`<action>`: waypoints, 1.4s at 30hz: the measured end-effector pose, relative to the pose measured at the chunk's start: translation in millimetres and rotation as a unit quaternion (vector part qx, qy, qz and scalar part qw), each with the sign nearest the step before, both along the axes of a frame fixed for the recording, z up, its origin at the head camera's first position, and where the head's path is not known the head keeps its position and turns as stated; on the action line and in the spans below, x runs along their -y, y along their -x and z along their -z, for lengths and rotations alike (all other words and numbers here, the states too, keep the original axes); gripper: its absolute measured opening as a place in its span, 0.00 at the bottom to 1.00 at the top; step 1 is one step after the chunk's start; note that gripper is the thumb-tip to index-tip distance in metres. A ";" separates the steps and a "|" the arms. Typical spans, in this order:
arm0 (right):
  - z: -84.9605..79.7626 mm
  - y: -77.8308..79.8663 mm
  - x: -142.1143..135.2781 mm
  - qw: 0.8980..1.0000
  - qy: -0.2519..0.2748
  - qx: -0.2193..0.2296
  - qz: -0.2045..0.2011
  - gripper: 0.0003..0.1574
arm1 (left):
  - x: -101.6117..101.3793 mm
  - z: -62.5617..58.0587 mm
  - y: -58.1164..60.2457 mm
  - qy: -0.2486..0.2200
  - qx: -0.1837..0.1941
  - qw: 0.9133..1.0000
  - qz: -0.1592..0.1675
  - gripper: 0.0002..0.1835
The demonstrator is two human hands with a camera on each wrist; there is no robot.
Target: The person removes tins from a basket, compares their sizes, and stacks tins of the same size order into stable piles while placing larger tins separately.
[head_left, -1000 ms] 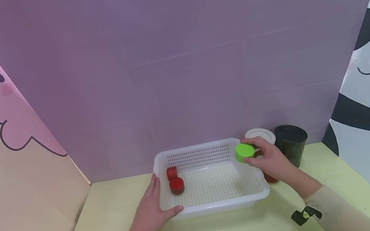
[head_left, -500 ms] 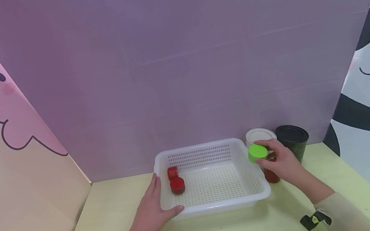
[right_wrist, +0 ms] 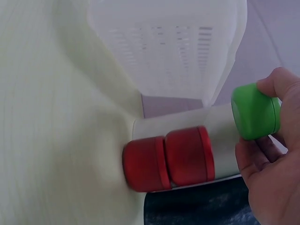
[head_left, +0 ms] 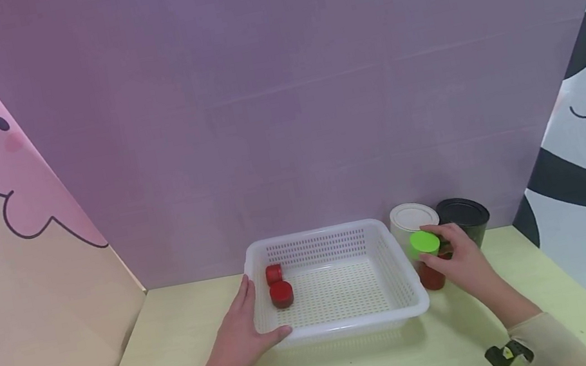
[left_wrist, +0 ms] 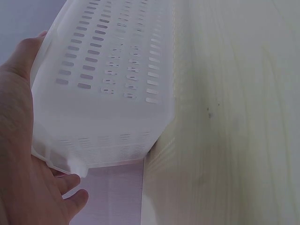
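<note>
The left hand grips the rim of the white basket around eight o'clock. At the basket's three o'clock side, the right hand pinches the green container, higher than the red stack. Two red containers sit inside, toward nine o'clock.

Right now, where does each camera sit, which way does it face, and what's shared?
Head: worn on the head, faces forward and down at the white basket; left hand, right hand and sleeves show.
Left wrist: on that wrist, faces the white basket's outer walls and the tabletop; part of the left hand shows.
Right wrist: on that wrist, faces the green container, red stack and white basket's outside; part of the right hand shows.
Shared: green container, in head and right wrist.
</note>
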State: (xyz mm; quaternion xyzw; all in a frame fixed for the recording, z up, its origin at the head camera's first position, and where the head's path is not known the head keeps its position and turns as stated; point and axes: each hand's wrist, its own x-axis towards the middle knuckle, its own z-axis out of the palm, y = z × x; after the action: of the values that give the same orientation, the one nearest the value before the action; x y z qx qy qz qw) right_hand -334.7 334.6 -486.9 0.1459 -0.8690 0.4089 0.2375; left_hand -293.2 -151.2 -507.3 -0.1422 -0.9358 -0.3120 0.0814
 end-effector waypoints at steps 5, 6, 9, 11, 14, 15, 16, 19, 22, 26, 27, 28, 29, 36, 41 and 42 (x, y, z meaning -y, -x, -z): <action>6.2 0.5 -5.9 1.000 -0.004 -0.003 0.017 0.36 | -0.9 -0.8 -1.0 -0.007 0.002 1.000 0.000 0.70; 7.2 0.3 -6.5 1.000 -0.002 -0.004 0.018 0.36 | -1.0 -1.1 -1.2 -0.007 0.003 1.000 0.000 0.69; 9.4 -0.4 -7.4 1.000 0.006 -0.010 0.021 0.36 | -1.2 -1.4 -1.5 -0.005 0.004 1.000 -0.001 0.69; 10.5 -0.9 -7.5 0.999 0.015 -0.017 0.024 0.36 | -1.2 -1.4 -1.7 -0.005 0.004 1.000 -0.001 0.69; 12.2 -1.3 -7.3 0.999 0.025 -0.032 0.027 0.36 | -1.1 -1.1 -1.6 -0.006 0.004 1.000 -0.001 0.69; 12.8 -1.3 -7.3 0.999 0.026 -0.036 0.028 0.36 | -1.0 -1.1 -1.6 -0.005 0.004 1.000 -0.001 0.70; 13.4 -1.2 -7.4 0.998 0.025 -0.040 0.029 0.36 | -0.9 -1.1 -1.6 -0.006 0.003 1.000 -0.001 0.70; 15.2 -0.9 -8.6 0.998 0.022 -0.042 0.032 0.36 | -0.7 -0.8 -1.3 -0.005 0.003 1.000 -0.003 0.70; 17.2 -1.1 -10.9 0.998 0.018 -0.034 0.040 0.36 | -0.7 -0.2 -1.2 -0.005 0.002 1.000 -0.003 0.70; 20.1 -2.5 -12.8 0.999 0.017 -0.024 0.042 0.35 | -0.8 0.0 -1.4 -0.007 0.001 1.000 -0.003 0.69; 20.8 -2.7 -13.0 0.999 0.018 -0.023 0.041 0.35 | -0.7 0.0 -1.3 -0.006 0.002 1.000 -0.003 0.69; 21.6 -2.8 -13.2 0.999 0.019 -0.021 0.041 0.35 | -0.6 0.2 -1.4 -0.006 0.000 1.000 -0.003 0.69; 22.3 -3.0 -13.3 0.999 0.019 -0.019 0.041 0.35 | -0.7 -0.1 -1.5 -0.005 0.001 1.000 -0.003 0.69; 27.1 -2.2 -15.9 0.999 0.019 -0.009 0.040 0.35 | -0.8 -0.3 -0.4 -0.006 0.001 1.000 -0.003 0.69; 28.1 -2.2 -16.9 0.999 0.014 0.002 0.045 0.34 | -0.5 0.2 0.3 -0.006 -0.006 1.000 -0.004 0.69; 28.3 -2.2 -17.1 0.999 0.011 0.005 0.047 0.34 | -0.5 0.1 0.4 -0.006 -0.008 1.000 -0.004 0.69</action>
State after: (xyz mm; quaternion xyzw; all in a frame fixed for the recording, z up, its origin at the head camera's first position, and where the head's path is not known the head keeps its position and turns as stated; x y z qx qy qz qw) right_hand -332.5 351.7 -515.2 0.0996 -0.8715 0.4078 0.2535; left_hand -293.6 -150.7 -507.5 -0.1405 -0.9337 -0.3166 0.0907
